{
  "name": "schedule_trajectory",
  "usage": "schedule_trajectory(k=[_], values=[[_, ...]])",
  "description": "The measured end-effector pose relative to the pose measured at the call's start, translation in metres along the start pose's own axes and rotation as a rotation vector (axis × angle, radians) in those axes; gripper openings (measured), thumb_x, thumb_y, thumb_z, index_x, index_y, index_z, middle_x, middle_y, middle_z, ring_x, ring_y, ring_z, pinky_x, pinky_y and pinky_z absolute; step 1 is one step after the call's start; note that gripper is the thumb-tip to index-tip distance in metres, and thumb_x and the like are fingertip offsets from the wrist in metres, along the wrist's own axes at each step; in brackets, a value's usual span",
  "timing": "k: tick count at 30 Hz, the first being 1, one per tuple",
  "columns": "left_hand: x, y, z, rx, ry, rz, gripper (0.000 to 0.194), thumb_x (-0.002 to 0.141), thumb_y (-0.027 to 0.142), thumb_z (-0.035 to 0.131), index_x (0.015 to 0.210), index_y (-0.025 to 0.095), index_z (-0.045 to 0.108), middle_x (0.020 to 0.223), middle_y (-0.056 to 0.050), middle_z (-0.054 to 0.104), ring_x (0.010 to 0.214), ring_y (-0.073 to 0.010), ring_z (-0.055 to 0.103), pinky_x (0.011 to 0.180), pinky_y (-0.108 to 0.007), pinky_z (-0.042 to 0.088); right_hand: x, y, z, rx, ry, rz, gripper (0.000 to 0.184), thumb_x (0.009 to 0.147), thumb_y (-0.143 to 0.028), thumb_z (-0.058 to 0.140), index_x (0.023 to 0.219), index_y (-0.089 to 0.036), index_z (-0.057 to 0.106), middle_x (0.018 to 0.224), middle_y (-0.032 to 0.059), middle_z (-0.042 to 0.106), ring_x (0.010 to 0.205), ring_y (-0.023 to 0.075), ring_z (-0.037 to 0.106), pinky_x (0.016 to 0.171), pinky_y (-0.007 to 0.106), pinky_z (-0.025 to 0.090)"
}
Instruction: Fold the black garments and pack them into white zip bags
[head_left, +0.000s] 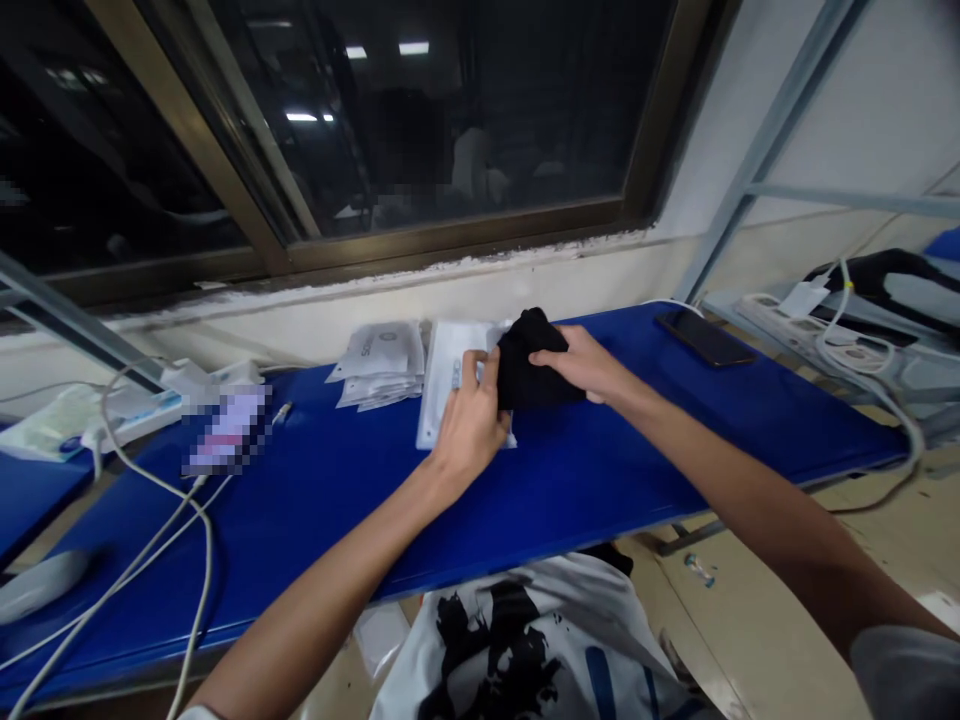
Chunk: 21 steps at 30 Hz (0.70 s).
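At the blue desk (600, 480), the right grip (591, 366) is clamped on black cloth (534, 365), its fingers mostly hidden beneath. The left grip (470, 424) meets the cloth's left edge, partly covering a pale packet (444, 352); whether it pinches either, I cannot tell.

Blue table (570, 480) carries stacked packets (379, 355), a phone (703, 337), white cables (208, 550).
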<state>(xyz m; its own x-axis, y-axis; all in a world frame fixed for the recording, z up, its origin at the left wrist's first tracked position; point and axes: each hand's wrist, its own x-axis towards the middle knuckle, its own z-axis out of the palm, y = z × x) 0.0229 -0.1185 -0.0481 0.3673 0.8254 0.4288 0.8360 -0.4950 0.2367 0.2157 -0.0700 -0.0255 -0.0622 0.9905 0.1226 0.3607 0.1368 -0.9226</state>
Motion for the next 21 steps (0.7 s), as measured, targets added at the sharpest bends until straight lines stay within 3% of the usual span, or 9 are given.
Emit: schedule_trajectory(k=[2,4,7,9,10,13,15,18,21], values=[[-0.003,0.005,0.002,0.017,-0.056,-0.021,0.087,0.081,0.005,0.056,0.158,0.019,0.019,0.142,-0.02,0.042,0.07,-0.0177,0.067,0.065,-0.037,0.058,0.0,0.001,0.007,-0.218,0.145,-0.154,0.022,0.076,-0.02,0.066,0.098,-0.016,0.068,0.094,0.0083,0.072,0.092,0.0277,0.067,0.085,0.039,0.053],[-0.004,0.01,0.001,0.043,-0.098,-0.074,0.092,0.081,0.004,0.057,0.16,0.018,0.012,0.144,-0.023,0.039,0.07,-0.02,0.068,0.065,-0.04,0.058,-0.002,0.0,0.008,-0.306,0.145,-0.256,0.024,0.076,-0.021,0.065,0.099,-0.015,0.067,0.091,0.0071,0.07,0.087,0.0253,0.066,0.082,0.036,0.051],[-0.004,0.016,-0.004,0.029,-0.183,-0.133,0.103,0.074,0.004,0.065,0.16,0.017,0.01,0.15,-0.027,0.033,0.078,-0.0271,0.072,0.068,-0.042,0.059,-0.004,-0.001,0.002,-0.188,-0.207,-0.218,0.018,0.074,-0.022,0.066,0.091,-0.016,0.068,0.081,0.0028,0.069,0.074,0.0193,0.064,0.069,0.029,0.049],[-0.007,0.018,-0.004,-0.009,-0.255,-0.135,0.11,0.069,0.004,0.071,0.16,0.017,0.01,0.153,-0.027,0.031,0.086,-0.0325,0.073,0.071,-0.044,0.059,-0.003,0.002,0.001,-0.103,-0.468,-0.031,0.008,0.072,-0.022,0.067,0.078,-0.017,0.066,0.07,0.0006,0.067,0.062,0.0164,0.061,0.057,0.025,0.045],[-0.008,0.018,-0.002,-0.022,-0.277,-0.131,0.112,0.068,0.005,0.072,0.16,0.019,0.009,0.155,-0.027,0.029,0.088,-0.0342,0.073,0.072,-0.044,0.06,-0.001,0.005,0.002,-0.078,-0.504,0.051,0.005,0.071,-0.021,0.066,0.073,-0.016,0.064,0.066,0.0002,0.065,0.058,0.0158,0.059,0.053,0.025,0.043],[-0.014,0.017,0.007,-0.012,-0.234,-0.111,0.112,0.072,0.004,0.069,0.161,0.024,0.004,0.161,-0.027,0.023,0.093,-0.0347,0.074,0.074,-0.043,0.06,0.001,0.014,0.016,-0.031,-0.348,0.096,0.009,0.075,-0.015,0.059,0.079,-0.016,0.067,0.072,0.0033,0.07,0.066,0.0189,0.065,0.057,0.027,0.048],[-0.016,0.016,0.012,0.024,-0.148,-0.102,0.11,0.073,0.001,0.063,0.161,0.025,0.001,0.163,-0.028,0.021,0.096,-0.0339,0.073,0.073,-0.041,0.061,0.0,0.018,0.03,-0.032,-0.194,-0.033,0.027,0.078,-0.011,0.056,0.1,-0.016,0.071,0.095,0.0072,0.075,0.089,0.0239,0.071,0.077,0.032,0.054],[-0.015,0.013,0.012,0.126,-0.069,-0.104,0.108,0.07,-0.004,0.058,0.161,0.022,0.004,0.164,-0.029,0.02,0.098,-0.0339,0.073,0.07,-0.04,0.061,-0.005,0.019,0.046,-0.087,-0.036,-0.268,0.049,0.079,-0.008,0.058,0.125,-0.02,0.066,0.126,0.0103,0.071,0.122,0.0298,0.065,0.106,0.043,0.048],[-0.013,0.014,0.004,0.209,-0.038,-0.122,0.1,0.072,-0.004,0.053,0.16,0.021,0.013,0.166,-0.027,0.019,0.085,-0.0309,0.075,0.064,-0.04,0.061,-0.008,0.017,0.051,-0.102,0.05,-0.371,0.05,0.081,-0.008,0.056,0.128,-0.022,0.067,0.129,0.0099,0.07,0.124,0.0304,0.064,0.109,0.046,0.048]])
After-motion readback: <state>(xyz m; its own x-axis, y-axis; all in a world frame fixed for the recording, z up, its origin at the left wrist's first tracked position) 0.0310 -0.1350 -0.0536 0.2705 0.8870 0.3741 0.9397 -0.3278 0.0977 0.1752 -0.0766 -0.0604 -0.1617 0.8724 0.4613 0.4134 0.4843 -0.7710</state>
